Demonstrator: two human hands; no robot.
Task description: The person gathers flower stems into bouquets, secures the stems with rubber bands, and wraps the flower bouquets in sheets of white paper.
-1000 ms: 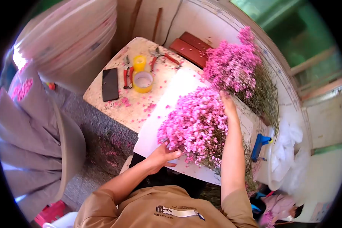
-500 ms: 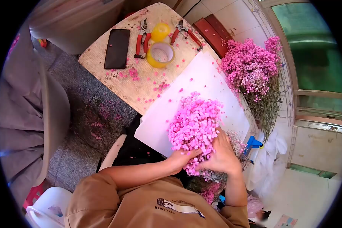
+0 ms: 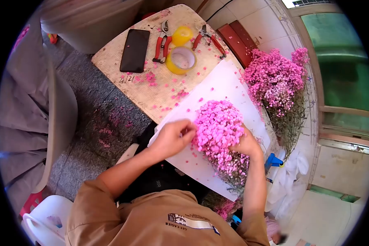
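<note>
A bunch of pink baby's breath (image 3: pixel 219 131) lies slantwise over a white sheet of paper (image 3: pixel 174 115), its stems toward my body. My right hand (image 3: pixel 249 144) grips the bunch from its right side, with the fingertips partly sunk among the blossoms. At the left edge of the blossoms is my left hand (image 3: pixel 174 138). Its fingers are curled and the thumb is drawn close to them; whether anything small is pinched there is hidden.
On the wooden table (image 3: pixel 115 57) are a black phone (image 3: pixel 134 50), red-handled pruning shears (image 3: pixel 163 43), red-handled pliers-like cutters (image 3: pixel 209 40), and yellow tape rolls (image 3: pixel 181 60). Another pink bunch (image 3: pixel 276 82) leans by the wall. A blue tool (image 3: pixel 274 161) and a white bucket (image 3: pixel 49 217) stand nearby.
My left hand has come off the lower part of the bunch and moved up and left to its side. The bunch has shifted slightly right, still in my right hand.
</note>
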